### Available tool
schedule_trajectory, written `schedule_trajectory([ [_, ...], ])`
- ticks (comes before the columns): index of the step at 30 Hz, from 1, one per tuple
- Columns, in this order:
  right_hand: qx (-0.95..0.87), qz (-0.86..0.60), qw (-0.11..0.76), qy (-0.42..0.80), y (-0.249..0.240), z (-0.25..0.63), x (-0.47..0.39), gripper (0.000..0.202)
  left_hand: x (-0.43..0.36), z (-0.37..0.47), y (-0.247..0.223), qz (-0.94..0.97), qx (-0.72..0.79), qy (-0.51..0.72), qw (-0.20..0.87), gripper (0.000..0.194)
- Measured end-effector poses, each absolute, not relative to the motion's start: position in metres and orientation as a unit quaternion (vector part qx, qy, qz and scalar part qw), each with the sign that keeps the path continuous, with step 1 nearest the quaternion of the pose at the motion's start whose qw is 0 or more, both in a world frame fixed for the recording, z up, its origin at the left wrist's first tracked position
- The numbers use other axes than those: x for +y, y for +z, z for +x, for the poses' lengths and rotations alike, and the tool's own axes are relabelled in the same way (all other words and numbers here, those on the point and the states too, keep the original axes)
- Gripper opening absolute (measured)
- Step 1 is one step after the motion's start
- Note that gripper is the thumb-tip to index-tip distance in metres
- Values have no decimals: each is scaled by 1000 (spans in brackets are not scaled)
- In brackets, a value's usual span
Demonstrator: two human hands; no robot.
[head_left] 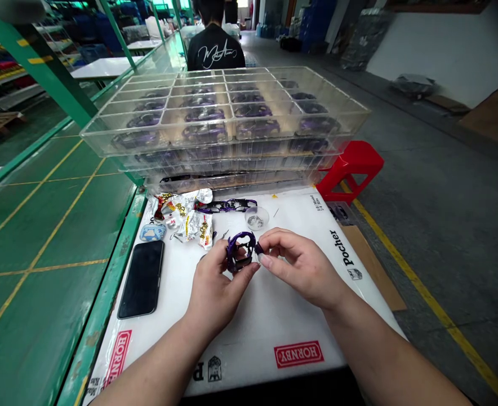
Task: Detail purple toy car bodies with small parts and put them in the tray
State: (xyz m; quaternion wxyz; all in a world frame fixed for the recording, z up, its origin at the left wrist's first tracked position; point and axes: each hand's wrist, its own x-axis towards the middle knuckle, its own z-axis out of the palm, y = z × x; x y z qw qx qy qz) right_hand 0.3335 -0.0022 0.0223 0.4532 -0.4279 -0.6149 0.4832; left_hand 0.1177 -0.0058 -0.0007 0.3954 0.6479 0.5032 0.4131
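My left hand (221,285) is closed around a purple model car body (231,260), tilted so that its openings show. At the shell's right edge, my right hand (302,265) pinches a small dark purple piece (258,248) between thumb and fingers. Whether that piece touches the shell I cannot tell. Just beyond my hands stands a clear round dish (257,218) with tiny bits in it. Another purple car part (232,206) lies behind it on the white covered work surface (249,338).
A black phone (141,279), a blue-and-white packet (152,232) and torn snack wrappers (194,225) lie on the left. Stacked clear trays (227,149) of purple car bodies rise at the back. A red stool (352,169) stands right; a person (216,42) sits ahead.
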Motion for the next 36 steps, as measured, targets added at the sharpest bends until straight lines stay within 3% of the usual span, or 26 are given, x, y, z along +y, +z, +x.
schedule_trajectory([
  [28, -605, -435, 456, 487, 21, 332, -3, 12, -6, 118, 1, 637, 506, 408, 415, 21],
  [32, -554, -439, 482, 517, 18, 334, -2, 29, -3, 118, 5, 609, 470, 388, 507, 25],
  [36, -527, -423, 503, 539, 18, 336, 0, 28, -3, 119, 9, 529, 390, 314, 685, 42],
])
